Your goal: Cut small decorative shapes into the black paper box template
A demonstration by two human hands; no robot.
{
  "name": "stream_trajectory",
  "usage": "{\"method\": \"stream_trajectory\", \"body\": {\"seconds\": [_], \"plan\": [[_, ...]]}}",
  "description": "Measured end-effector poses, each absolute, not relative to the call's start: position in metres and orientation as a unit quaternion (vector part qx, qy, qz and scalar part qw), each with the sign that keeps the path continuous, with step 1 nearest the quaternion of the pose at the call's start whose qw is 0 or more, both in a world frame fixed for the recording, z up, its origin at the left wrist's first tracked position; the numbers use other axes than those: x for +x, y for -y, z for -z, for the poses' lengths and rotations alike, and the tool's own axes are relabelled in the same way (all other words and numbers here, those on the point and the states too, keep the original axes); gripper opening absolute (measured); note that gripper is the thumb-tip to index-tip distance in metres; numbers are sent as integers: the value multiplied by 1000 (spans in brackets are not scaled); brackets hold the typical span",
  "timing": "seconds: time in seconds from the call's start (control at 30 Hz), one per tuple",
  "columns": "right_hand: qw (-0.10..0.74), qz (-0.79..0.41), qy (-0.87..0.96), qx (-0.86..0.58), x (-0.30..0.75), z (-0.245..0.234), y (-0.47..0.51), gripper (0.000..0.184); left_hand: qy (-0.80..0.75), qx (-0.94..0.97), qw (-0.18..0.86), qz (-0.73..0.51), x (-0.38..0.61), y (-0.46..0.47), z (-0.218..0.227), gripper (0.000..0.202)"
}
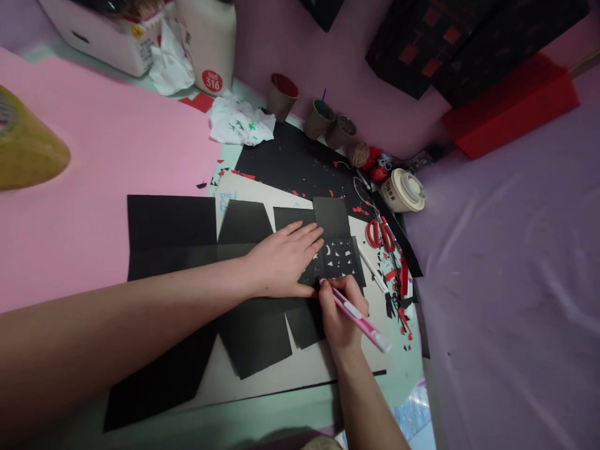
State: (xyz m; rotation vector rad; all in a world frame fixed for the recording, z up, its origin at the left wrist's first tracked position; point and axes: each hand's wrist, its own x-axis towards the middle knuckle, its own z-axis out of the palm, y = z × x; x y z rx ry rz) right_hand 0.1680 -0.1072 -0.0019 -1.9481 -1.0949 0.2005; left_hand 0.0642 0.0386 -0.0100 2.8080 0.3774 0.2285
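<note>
A large sheet of black card (171,225), cut into flaps, lies over a pale board (262,384). My left hand (284,259) rests flat on the card, fingers together and stretched toward the right. Just below its fingertips, my right hand (344,312) grips a pink and white craft knife (359,319), its front end down at the card. Small star, moon and triangle cut-outs show pale in the panel beside the knife. The blade tip itself is too small to make out.
Red-handled scissors (380,235), a white pen-like stick (374,269) and red and black paper scraps lie right of the card. Behind stand paper cups (319,119), a lidded cup (403,190) and a crumpled tissue (241,120). Pink paper (117,137) covers the left.
</note>
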Motion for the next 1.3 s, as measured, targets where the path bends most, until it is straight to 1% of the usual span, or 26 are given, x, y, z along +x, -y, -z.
{"method": "stream_trajectory", "body": {"seconds": [0.17,0.5,1.3], "plan": [[447,-79,414,-789,168,2,107,18,-129,977,148,-85,64,-39,11,88],[447,-82,411,-791,167,2,105,20,-129,976,151,-89,63,-39,11,88],[422,-72,456,-780,167,3,108,19,-128,976,155,-82,63,-39,10,85]]}}
